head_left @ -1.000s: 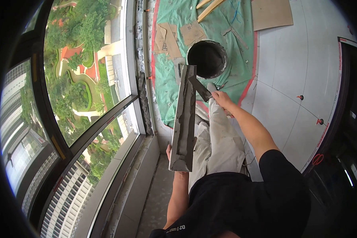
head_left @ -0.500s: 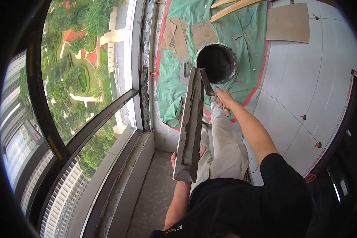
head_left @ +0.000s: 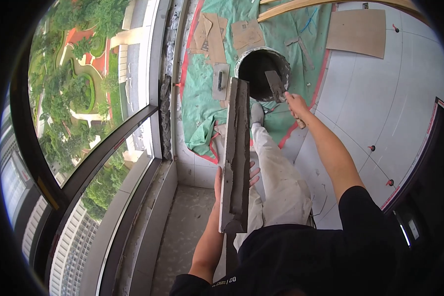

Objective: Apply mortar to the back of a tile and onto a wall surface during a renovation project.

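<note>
A long narrow strip of tile lies across my left hand, which supports it from below. My thumb shows at its left edge and fingertips at its right; the palm is hidden. Wet grey mortar coats the strip's upper face in a ridged layer. My right hand is closed round the wooden handle of a trowel with a mortar-smeared blade. That blade is over the near right part of a round bucket, apart from the strip. The bucket's inside is dark grey.
A green sheet with red edging lies under the bucket. On it are a flat plastering trowel, cardboard pieces and wooden strips. Large pale floor tiles with red levelling clips spread right; a window frame stands left.
My right hand has drawn the trowel off the strip's far end and rightward over the bucket. My left hand's fingers have spread out along the strip's right edge, and the strip stands more upright in view.
</note>
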A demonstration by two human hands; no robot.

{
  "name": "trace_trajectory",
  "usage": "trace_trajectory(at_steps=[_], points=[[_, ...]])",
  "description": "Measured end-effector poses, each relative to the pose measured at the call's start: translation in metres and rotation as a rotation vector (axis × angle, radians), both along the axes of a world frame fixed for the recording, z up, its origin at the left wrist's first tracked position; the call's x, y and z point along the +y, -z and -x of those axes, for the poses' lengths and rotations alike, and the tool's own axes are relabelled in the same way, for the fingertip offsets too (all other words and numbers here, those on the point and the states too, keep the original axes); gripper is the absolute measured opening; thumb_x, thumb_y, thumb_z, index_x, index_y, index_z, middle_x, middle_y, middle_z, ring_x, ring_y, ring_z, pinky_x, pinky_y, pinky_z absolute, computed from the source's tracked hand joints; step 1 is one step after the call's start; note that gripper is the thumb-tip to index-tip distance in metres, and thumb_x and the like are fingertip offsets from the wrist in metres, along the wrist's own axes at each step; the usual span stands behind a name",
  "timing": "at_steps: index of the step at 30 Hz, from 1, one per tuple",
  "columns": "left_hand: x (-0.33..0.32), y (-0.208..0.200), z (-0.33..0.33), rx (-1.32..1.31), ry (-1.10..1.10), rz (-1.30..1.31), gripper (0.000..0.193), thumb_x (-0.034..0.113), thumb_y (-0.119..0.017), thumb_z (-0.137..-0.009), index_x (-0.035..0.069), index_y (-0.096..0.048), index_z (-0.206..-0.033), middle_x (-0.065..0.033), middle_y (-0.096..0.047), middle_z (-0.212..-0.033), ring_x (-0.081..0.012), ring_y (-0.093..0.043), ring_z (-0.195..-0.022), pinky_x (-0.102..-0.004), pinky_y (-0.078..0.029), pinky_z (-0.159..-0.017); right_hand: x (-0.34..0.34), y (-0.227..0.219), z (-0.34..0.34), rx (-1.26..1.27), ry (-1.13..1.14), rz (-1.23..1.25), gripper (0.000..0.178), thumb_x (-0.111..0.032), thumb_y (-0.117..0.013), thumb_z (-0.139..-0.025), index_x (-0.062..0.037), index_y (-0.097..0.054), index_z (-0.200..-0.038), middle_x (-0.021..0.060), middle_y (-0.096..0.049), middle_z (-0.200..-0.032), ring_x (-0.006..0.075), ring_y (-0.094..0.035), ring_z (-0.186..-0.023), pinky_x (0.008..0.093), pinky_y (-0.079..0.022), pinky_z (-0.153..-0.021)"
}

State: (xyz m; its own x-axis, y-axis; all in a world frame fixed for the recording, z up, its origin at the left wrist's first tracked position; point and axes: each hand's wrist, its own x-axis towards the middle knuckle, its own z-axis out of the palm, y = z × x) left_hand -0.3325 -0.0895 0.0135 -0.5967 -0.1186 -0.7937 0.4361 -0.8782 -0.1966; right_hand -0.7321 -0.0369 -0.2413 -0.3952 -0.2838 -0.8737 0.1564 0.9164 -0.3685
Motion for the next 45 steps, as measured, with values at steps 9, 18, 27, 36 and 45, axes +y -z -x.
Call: trace_trajectory(at_steps=[9, 18, 27, 36, 45], points=[[0.027, 0.054, -0.017, 0.034, 0.007, -0.087, 0.098, 0.079, -0.038, -0.113, 0.004, -0.039, -0.176, -0.0271, -0.058, -0.163, -0.0425, -0.069, -0.136, -0.0576, -0.054, -0.122, -0.010, -0.032, -0.017, -0.054, -0.250, 0.088, 0.058, -0.057, -0.062, -0.114, -0.0020, -0.066, -0.096, 0.0069, -0.061, -0.068, 0.0205, -0.057, -0.044, 0.0405, -0.046, -0.044], [0.032, 0.051, -0.025, 0.092, -0.035, 0.029, 0.102, 0.084, -0.030, -0.112, 0.006, -0.035, -0.178, -0.0246, -0.052, -0.170, -0.0451, -0.061, -0.146, -0.0660, -0.045, -0.129, -0.146, -0.019, -0.031, 0.249, -1.009, 0.117, 0.059, -0.057, -0.059, -0.111, -0.0039, -0.081, -0.126, 0.0260, -0.080, -0.128, 0.0462, -0.074, -0.126, 0.0586, -0.058, -0.105], [0.036, 0.053, -0.037, 0.018, -0.026, -0.013, 0.086, 0.071, -0.027, -0.119, 0.009, -0.038, -0.178, -0.0252, -0.052, -0.171, -0.0437, -0.063, -0.144, -0.0678, -0.043, -0.130, -0.167, -0.051, -0.039, -0.093, -1.208, 0.151, 0.055, -0.052, -0.062, -0.110, 0.0007, -0.080, -0.109, 0.0217, -0.081, -0.095, 0.0402, -0.079, -0.081, 0.0527, -0.063, -0.078], [0.025, 0.063, -0.009, 0.054, -0.045, -0.011, 0.083, 0.068, -0.028, -0.120, 0.005, -0.044, -0.173, -0.0258, -0.059, -0.161, -0.0457, -0.064, -0.141, -0.0687, -0.049, -0.124, -0.143, -0.054, 0.002, 0.290, -1.198, 0.219, 0.050, -0.053, -0.062, -0.111, -0.0048, -0.077, -0.114, 0.0267, -0.080, -0.108, 0.0515, -0.075, -0.109, 0.0590, -0.058, -0.093], [0.030, 0.051, -0.015, -0.003, -0.094, 0.028, 0.085, 0.071, -0.033, -0.117, 0.010, -0.045, -0.174, -0.0246, -0.057, -0.163, -0.0508, -0.062, -0.144, -0.0709, -0.048, -0.125, -0.035, -0.278, -0.090, -0.059, -1.389, 0.404, 0.039, -0.048, -0.068, -0.112, -0.0089, -0.075, -0.110, 0.0192, -0.071, -0.075, 0.0473, -0.070, -0.072, 0.0567, -0.054, -0.068]])
